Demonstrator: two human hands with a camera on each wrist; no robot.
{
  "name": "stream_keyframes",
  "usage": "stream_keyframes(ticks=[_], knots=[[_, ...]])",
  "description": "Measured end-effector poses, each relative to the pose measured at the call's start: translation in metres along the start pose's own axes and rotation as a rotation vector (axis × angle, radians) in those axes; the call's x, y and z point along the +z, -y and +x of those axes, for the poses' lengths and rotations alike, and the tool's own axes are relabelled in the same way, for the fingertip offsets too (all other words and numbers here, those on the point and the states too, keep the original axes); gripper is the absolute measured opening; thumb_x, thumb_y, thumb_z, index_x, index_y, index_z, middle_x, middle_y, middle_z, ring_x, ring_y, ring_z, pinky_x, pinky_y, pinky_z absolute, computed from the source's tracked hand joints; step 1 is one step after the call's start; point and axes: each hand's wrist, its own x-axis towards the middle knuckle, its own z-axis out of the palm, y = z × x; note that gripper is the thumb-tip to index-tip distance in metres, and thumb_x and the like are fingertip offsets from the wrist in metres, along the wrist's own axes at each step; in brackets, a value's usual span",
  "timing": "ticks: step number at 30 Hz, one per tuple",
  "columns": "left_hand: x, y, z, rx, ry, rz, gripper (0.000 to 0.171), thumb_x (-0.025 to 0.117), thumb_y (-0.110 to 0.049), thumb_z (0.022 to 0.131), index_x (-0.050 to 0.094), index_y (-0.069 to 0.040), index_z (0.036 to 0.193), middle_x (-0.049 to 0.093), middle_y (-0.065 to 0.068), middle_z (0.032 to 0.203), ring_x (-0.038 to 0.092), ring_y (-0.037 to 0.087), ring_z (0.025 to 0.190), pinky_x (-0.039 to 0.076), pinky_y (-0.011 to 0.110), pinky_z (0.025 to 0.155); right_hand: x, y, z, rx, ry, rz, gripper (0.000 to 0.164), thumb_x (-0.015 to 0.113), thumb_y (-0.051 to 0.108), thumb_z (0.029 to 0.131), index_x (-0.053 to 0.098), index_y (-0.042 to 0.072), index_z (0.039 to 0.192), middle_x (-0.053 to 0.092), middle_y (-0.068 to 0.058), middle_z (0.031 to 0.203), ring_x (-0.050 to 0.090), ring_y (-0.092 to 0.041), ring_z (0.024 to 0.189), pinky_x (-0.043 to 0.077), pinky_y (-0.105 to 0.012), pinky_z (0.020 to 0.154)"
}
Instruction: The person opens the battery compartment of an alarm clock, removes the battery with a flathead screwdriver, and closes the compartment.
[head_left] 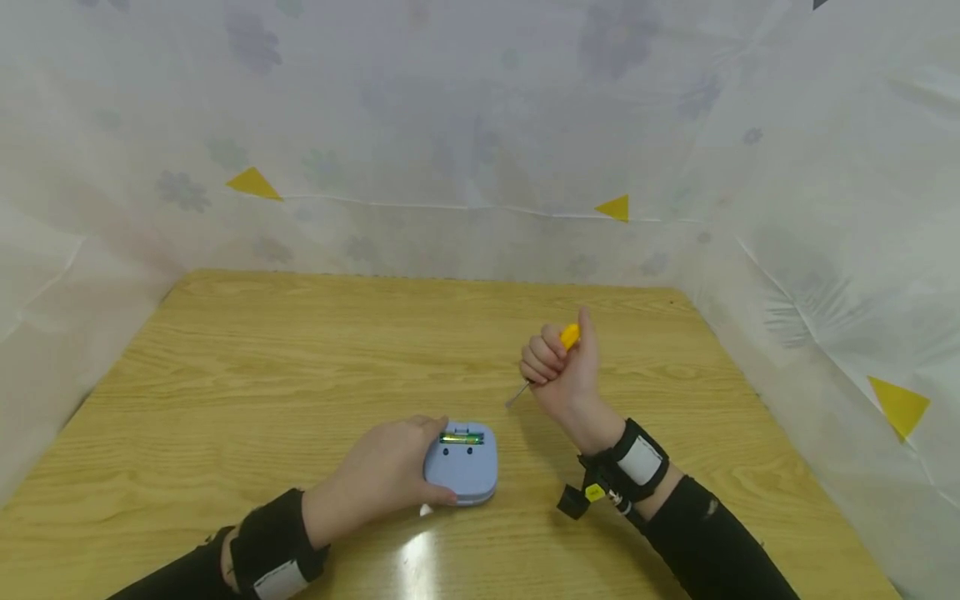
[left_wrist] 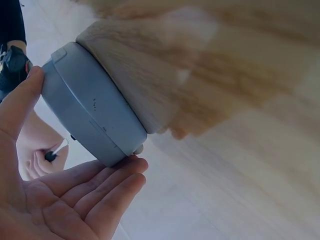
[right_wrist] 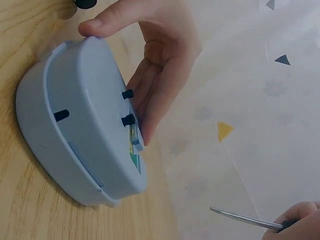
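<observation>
Blk sleeves (head_left: pixel 716 537), blk wrist straps (head_left: pixel 272 527) w/ wht patches (head_left: pixel 640 461).

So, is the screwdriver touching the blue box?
No, the head view shows a gap between the screwdriver and the blue box.

The rounded-square, pale blue case (head_left: pixel 465 479) lay flat on the wooden tabletop (head_left: pixel 337 350), held along its left side by the left hand (head_left: pixel 393 465). A green-and-gold battery (head_left: pixel 462 438) showed uncovered near the far edge; two black studs (right_wrist: pixel 129 120) protruded from the upper face. The yellow-handled screwdriver (head_left: pixel 571 336), slim-shafted, was gripped in the right hand (head_left: pixel 564 375), slanted, its tip lowermost, apart from the case.
</observation>
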Motion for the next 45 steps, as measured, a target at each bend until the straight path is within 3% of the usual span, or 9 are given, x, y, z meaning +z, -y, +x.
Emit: stream_keyframes(ticks=[7,16,21,30,45], knots=[[0.001,0.0,0.001,0.002,-0.002,-0.003,0.101,0.097,-0.052,0.071,0.06,0.004,0.145,0.068,0.022,0.142,0.067,0.038,0.13,0.056,0.052,0.109,0.005,-0.001,-0.009,0.005,-0.099,0.065,0.073,0.028,0.064,0.111,0.029,0.019,0.054,0.021,0.007,0.05,0.009,-0.01,0.05,0.002,-0.025,0.054],[0.003,0.001,0.004,0.008,-0.005,-0.018,0.101,0.097,-0.054,0.07,0.061,0.004,0.144,0.068,0.022,0.141,0.068,0.038,0.129,0.057,0.053,0.107,0.005,-0.005,-0.013,0.005,-0.218,0.039,0.068,0.03,0.05,0.114,0.029,0.018,0.054,0.029,0.008,0.046,0.021,-0.008,0.042,0.016,-0.021,0.048],[0.003,0.001,0.005,0.009,-0.003,-0.016,0.102,0.097,-0.055,0.07,0.06,0.005,0.145,0.068,0.022,0.142,0.067,0.038,0.13,0.057,0.053,0.108,0.002,-0.006,-0.013,-0.017,-0.207,0.003,0.065,0.027,0.043,0.114,0.028,0.018,0.054,0.03,0.008,0.045,0.027,-0.007,0.04,0.02,-0.021,0.047],[0.003,0.0,0.007,0.008,0.0,-0.022,0.101,0.097,-0.054,0.07,0.061,0.005,0.144,0.068,0.022,0.142,0.068,0.037,0.129,0.057,0.052,0.108,0.002,-0.005,-0.013,-0.03,-0.189,-0.006,0.06,0.026,0.033,0.112,0.026,0.018,0.054,0.027,0.008,0.047,0.017,-0.011,0.047,0.014,-0.022,0.052],[0.002,0.0,0.007,0.006,-0.006,-0.029,0.1,0.097,-0.053,0.07,0.061,0.004,0.145,0.068,0.021,0.143,0.067,0.036,0.13,0.057,0.052,0.108,0.001,-0.007,-0.013,-0.019,-0.195,-0.027,0.058,0.027,0.032,0.112,0.026,0.018,0.055,0.027,0.008,0.048,0.016,-0.011,0.047,0.014,-0.022,0.051]])
